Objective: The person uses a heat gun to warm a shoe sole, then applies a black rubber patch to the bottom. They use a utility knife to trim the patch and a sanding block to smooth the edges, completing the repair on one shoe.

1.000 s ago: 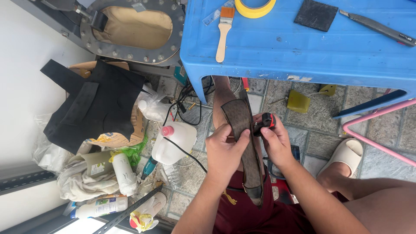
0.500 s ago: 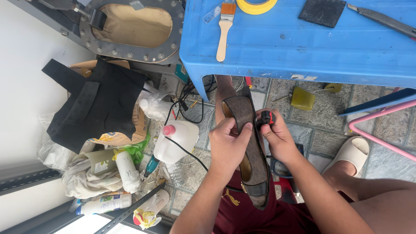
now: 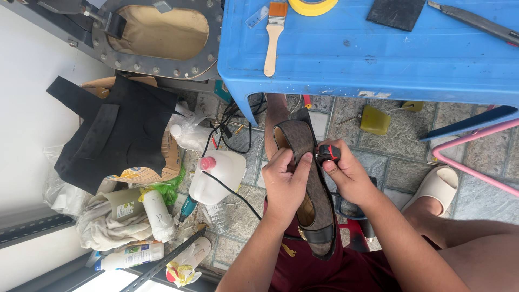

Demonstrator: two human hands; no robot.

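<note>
The blue plastic tabletop (image 3: 378, 59) sits a little lower in view than a moment ago, so the head has tipped; the work itself is unchanged. The brown flat shoe (image 3: 309, 189) remains over the lap, left hand (image 3: 285, 181) closed around its side, right hand (image 3: 346, 173) pinching a small black-and-red tool (image 3: 327, 153) against its edge. A white red-capped jug (image 3: 216, 176) stands beside it on the floor, contents unseen.

Matt patterned shoe (image 3: 305, 162), glossy blue plastic table (image 3: 378, 59), wooden-handled brush (image 3: 274, 33)
</note>
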